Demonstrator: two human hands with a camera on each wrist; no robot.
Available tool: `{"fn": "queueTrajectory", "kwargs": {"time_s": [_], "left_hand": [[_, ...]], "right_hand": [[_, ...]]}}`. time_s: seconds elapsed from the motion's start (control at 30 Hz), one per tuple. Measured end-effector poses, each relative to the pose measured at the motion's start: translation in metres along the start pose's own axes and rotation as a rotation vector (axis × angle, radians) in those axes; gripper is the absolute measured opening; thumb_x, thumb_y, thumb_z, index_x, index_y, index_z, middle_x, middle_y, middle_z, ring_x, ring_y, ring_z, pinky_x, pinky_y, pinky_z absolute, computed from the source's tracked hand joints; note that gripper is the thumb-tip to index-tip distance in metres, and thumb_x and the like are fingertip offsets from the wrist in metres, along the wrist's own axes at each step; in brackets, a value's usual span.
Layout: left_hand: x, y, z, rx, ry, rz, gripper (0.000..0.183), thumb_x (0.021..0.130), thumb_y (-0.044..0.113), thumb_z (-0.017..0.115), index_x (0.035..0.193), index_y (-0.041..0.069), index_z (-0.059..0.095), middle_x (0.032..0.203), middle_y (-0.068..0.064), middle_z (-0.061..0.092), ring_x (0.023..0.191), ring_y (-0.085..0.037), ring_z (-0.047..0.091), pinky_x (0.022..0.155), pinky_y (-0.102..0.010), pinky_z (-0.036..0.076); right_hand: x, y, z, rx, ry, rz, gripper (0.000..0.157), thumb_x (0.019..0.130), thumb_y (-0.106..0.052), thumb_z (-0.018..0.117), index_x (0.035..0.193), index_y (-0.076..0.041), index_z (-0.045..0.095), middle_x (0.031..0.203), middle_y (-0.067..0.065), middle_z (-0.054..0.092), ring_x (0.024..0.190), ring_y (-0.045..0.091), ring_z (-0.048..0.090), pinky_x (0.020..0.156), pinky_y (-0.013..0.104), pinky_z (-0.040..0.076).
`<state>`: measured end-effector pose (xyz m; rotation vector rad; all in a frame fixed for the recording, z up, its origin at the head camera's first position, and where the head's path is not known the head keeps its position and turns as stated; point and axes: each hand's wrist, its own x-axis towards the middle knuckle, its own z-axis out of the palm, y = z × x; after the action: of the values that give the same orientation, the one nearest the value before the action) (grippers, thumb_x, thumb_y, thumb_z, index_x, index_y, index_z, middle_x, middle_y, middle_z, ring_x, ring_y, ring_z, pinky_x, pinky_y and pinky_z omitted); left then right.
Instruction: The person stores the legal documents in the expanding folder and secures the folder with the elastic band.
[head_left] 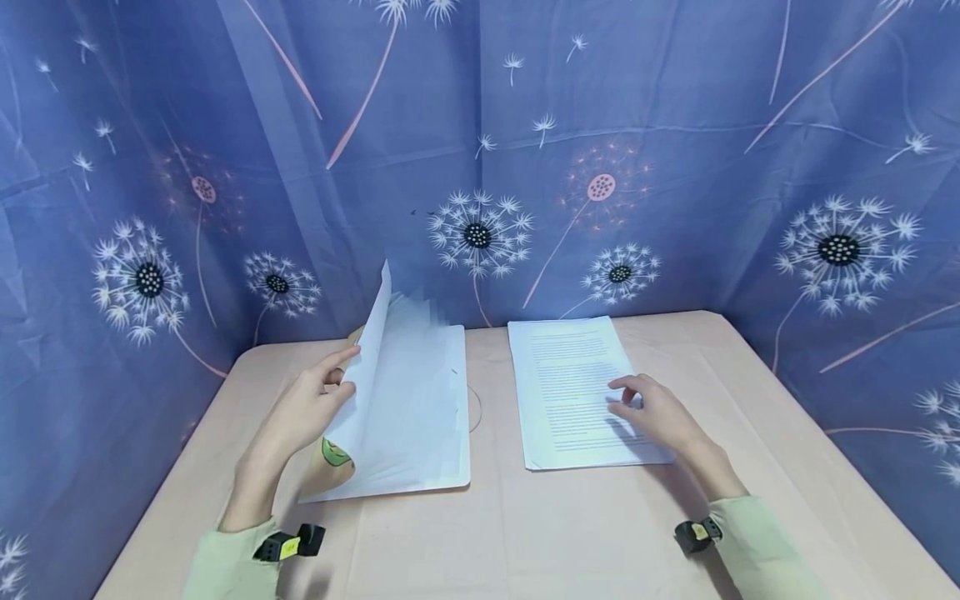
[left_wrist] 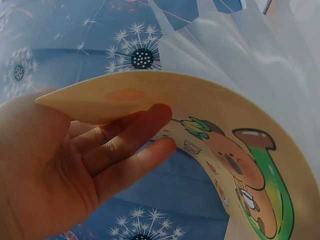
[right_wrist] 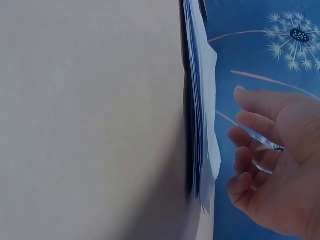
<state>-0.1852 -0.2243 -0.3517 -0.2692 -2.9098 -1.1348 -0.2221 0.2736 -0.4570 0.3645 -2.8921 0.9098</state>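
Note:
My left hand point(head_left: 303, 408) pinches the left edge of a folder's cover, which stands raised and bent. In the left wrist view the folder cover point(left_wrist: 195, 92) is tan with cartoon animals and a green, banana-like shape; fingers point(left_wrist: 132, 150) lie on this printed side, the thumb mostly hidden behind it. Clear plastic sleeves point(left_wrist: 225, 55) fan out beyond. The folder point(head_left: 416, 433) lies on the left of the table. To the right is a stack of printed sheets point(head_left: 577, 392). My right hand point(head_left: 663, 412) hovers over its right side, fingers loosely bent and holding nothing.
A pale pink cloth covers the table point(head_left: 487, 533). Blue dandelion-print curtains point(head_left: 480, 150) stand around its back and sides. A thin loop point(head_left: 477, 408) shows beside the folder's right edge. Each wrist wears a small black device point(head_left: 288, 546).

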Motion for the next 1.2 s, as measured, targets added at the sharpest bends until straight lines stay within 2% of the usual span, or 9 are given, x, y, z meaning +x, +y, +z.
{"fn": "queueTrajectory", "kwargs": {"time_s": [0.43, 0.63, 1.03, 1.2], "left_hand": [[0.0, 0.002, 0.0, -0.023, -0.007, 0.006, 0.056, 0.098, 0.013, 0.046, 0.154, 0.014, 0.038, 0.109, -0.014, 0.054, 0.055, -0.013, 0.036, 0.054, -0.03, 0.038], [0.001, 0.002, 0.002, -0.018, -0.006, 0.005, 0.056, 0.098, 0.014, 0.046, 0.154, 0.015, 0.038, 0.109, -0.013, 0.054, 0.052, -0.011, 0.033, 0.051, -0.029, 0.038], [0.001, -0.001, 0.001, -0.013, 0.0, 0.0, 0.056, 0.098, 0.014, 0.047, 0.153, 0.014, 0.039, 0.111, -0.014, 0.055, 0.053, -0.013, 0.036, 0.052, -0.029, 0.039], [0.001, -0.001, 0.002, -0.021, -0.006, -0.004, 0.056, 0.099, 0.015, 0.047, 0.154, 0.016, 0.038, 0.116, -0.015, 0.055, 0.052, -0.012, 0.035, 0.051, -0.029, 0.039]], "right_hand": [[0.002, 0.025, -0.014, 0.044, -0.034, -0.034, 0.041, 0.091, -0.02, 0.07, 0.124, 0.005, 0.063, 0.092, 0.009, 0.06, 0.08, 0.019, 0.054, 0.072, 0.03, 0.045], [0.005, 0.039, -0.019, 0.041, -0.04, -0.017, 0.044, 0.089, -0.019, 0.071, 0.124, 0.006, 0.062, 0.093, 0.011, 0.059, 0.085, 0.021, 0.054, 0.074, 0.031, 0.045], [0.012, 0.047, -0.02, 0.089, -0.076, -0.007, 0.047, 0.089, -0.014, 0.07, 0.127, 0.011, 0.057, 0.099, 0.018, 0.06, 0.087, 0.022, 0.056, 0.074, 0.028, 0.046], [0.017, 0.05, -0.021, 0.081, -0.125, -0.018, 0.055, 0.088, -0.015, 0.072, 0.131, 0.012, 0.052, 0.099, 0.018, 0.061, 0.086, 0.02, 0.055, 0.073, 0.026, 0.044]]}}
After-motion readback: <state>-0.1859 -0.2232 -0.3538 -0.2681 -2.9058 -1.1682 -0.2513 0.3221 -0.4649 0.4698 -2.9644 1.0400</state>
